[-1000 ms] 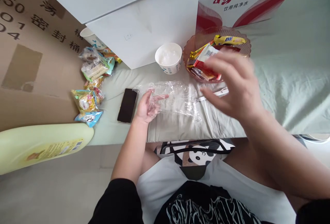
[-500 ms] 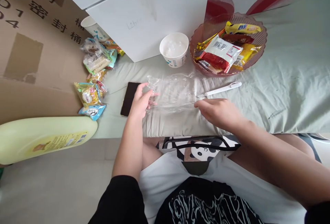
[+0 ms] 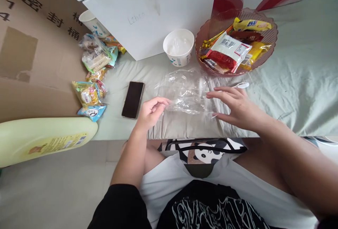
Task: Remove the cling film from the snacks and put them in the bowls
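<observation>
A crinkled clear plastic bag (image 3: 185, 91) lies on the pale green cloth in front of me. My left hand (image 3: 152, 113) is closed at the bag's near left corner, thumb and forefinger pinching its edge. At the bag's right side, my right hand (image 3: 236, 109) has its fingers spread, thumb apart from forefinger, fingertips by the bag's edge. A small pale sliver shows at the thumb tip; I cannot tell what it is. Under the right hand lies a slim white pen-shaped tool (image 3: 242, 85), mostly covered, its rounded end showing.
A dark phone (image 3: 133, 100) lies left of the bag. Behind stand a white paper cup (image 3: 179, 48) and a pink ribbed bowl (image 3: 274, 40) of wrapped snacks. More snack packs (image 3: 88, 94) line the cardboard box (image 3: 39, 91) at left, near a pale yellow bottle (image 3: 47, 139).
My left hand has moved right and slightly nearer me, away from the phone, and pinches the bag's corner. My right hand has opened, spreading its fingers over the white tool. The bag has bunched up.
</observation>
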The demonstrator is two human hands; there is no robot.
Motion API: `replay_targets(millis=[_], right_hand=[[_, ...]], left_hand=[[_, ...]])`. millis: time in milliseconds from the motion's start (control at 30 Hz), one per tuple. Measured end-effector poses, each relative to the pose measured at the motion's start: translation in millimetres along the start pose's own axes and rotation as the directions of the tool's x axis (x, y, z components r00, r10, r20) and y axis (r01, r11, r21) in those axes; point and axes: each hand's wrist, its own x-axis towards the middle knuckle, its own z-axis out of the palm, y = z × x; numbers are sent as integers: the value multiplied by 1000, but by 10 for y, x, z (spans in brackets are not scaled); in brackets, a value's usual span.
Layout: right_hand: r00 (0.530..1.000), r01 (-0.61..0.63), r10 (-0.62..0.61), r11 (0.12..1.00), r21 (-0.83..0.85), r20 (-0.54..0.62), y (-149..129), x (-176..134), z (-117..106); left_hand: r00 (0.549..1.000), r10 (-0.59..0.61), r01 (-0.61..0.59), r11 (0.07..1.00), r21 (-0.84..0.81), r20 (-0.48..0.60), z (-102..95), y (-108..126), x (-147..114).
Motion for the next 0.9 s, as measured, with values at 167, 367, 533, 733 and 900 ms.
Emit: replay_targets(millis=[167, 367, 533, 733, 900], right_hand=[[983, 152, -144, 986, 66, -110, 24, 17, -26], [973, 224, -227, 971, -83, -35, 12, 2, 181], [980, 128, -136, 990, -58, -144, -16, 22, 190], [966, -221, 220, 975, 4, -135, -40, 21, 45], [937, -103, 166, 972, 213, -307, -25, 28, -50]], left_hand=[[985, -141, 161, 958, -240, 97, -95, 13, -8], [947, -152, 227, 940, -254, 283, -131, -6, -24], [906, -31, -61, 977, 202, 423, -112, 44, -77], [984, 17, -112, 836, 537, 178, -127, -30, -98], [997, 8, -43, 892, 451, 79, -251, -41, -35]])
